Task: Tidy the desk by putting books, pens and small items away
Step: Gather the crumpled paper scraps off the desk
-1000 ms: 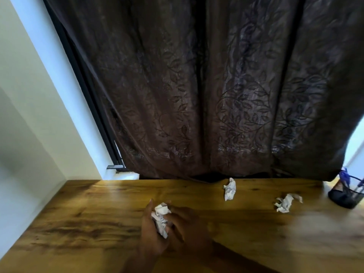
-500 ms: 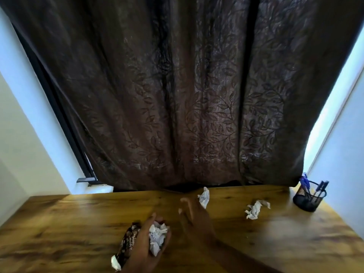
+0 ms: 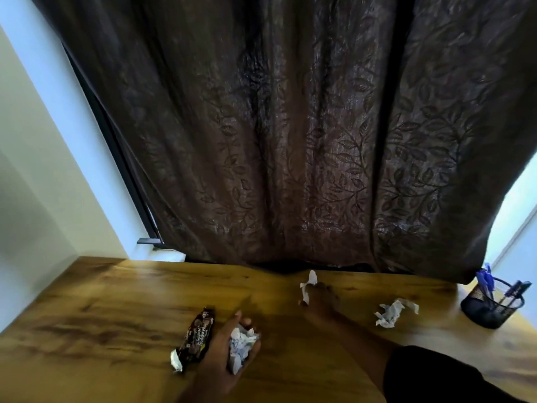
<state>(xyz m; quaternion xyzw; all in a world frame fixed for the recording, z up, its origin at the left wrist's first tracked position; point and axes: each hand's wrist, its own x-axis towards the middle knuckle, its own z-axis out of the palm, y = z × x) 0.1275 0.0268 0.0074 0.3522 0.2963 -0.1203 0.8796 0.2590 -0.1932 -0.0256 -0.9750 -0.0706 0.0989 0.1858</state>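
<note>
Near the front edge of the wooden tabletop (image 3: 122, 303), the left hand (image 3: 229, 353) lies palm up, fingers curled around a crumpled ball of white paper (image 3: 241, 344); just beside it on its left lies a dark biscuit packet (image 3: 196, 338), one torn end pale, flat on the wood; further back, the right hand (image 3: 321, 298) is stretched out to a second scrap of crumpled paper (image 3: 308, 283) by the far edge, fingers at the scrap, though whether they have closed on it I cannot tell; a dark sleeve (image 3: 441, 376) covers that arm lower right; off to the right sits a third paper wad (image 3: 392, 312), on its own, apart from both hands; beyond it, at the right end, a black mesh pen holder (image 3: 488, 309) stands upright with blue pens (image 3: 486, 279) poking out; behind everything hangs a brown leaf-patterned curtain (image 3: 290, 126).
</note>
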